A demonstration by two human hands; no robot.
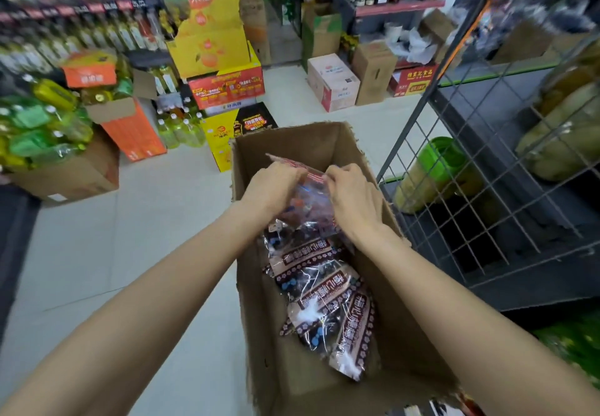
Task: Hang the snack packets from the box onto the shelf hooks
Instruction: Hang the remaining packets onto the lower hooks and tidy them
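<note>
An open cardboard box [256, 302] stands on the floor below me. Several clear snack packets [328, 295] with dark red labels lie inside it. Both hands reach into the box and hold one packet [308, 201] lifted above the pile. My left hand [272, 185] grips its top left corner. My right hand [354, 198] pinches its top right edge. The packet's red striped header shows between my hands. The wire grid shelf [480, 169] stands just right of the box; no hooks are clearly visible on it.
A green lidded jar [435, 172] sits behind the wire grid at lower right. Stacked cartons [224, 91] and bottled drinks [39, 123] crowd the left and far floor. More cartons [334, 84] stand at the back. Pale tiled floor [146, 221] lies left of the box.
</note>
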